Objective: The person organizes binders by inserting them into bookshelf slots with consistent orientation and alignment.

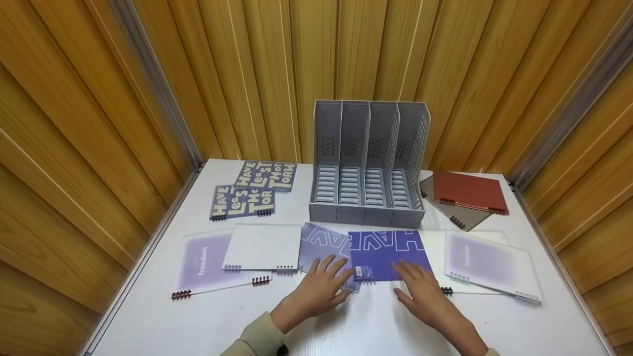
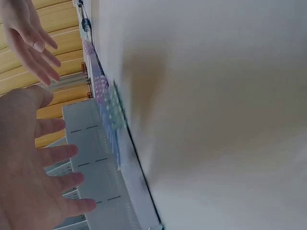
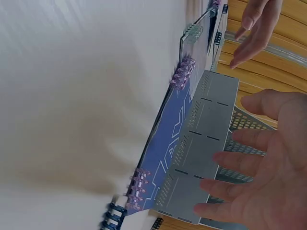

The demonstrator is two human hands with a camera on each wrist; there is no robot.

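My left hand (image 1: 321,287) hovers with spread fingers over the lower part of a pale purple notebook (image 1: 319,242). Over the right side of a dark purple-blue notebook (image 1: 388,247) with outlined letters is my right hand (image 1: 423,291), its fingers also spread. Both wrist views show the left hand (image 2: 38,163) and the right hand (image 3: 259,163) raised off the table, holding nothing. The dark notebook overlaps the pale one slightly, and pink-purple ring bindings (image 3: 136,189) line its near edge. Behind them stands a grey file organizer (image 1: 366,215) with several upright slots, no notebooks in them.
At left lie a white notebook (image 1: 262,244), a purple "freedom" notebook (image 1: 203,262) and two lettered notebooks (image 1: 267,175). At right, a white-and-purple notebook (image 1: 489,267) overlaps a cream one (image 1: 432,242); behind, a red-brown notebook (image 1: 470,193) covers a beige one (image 1: 457,215). Wood-panelled walls (image 1: 277,59) enclose the table.
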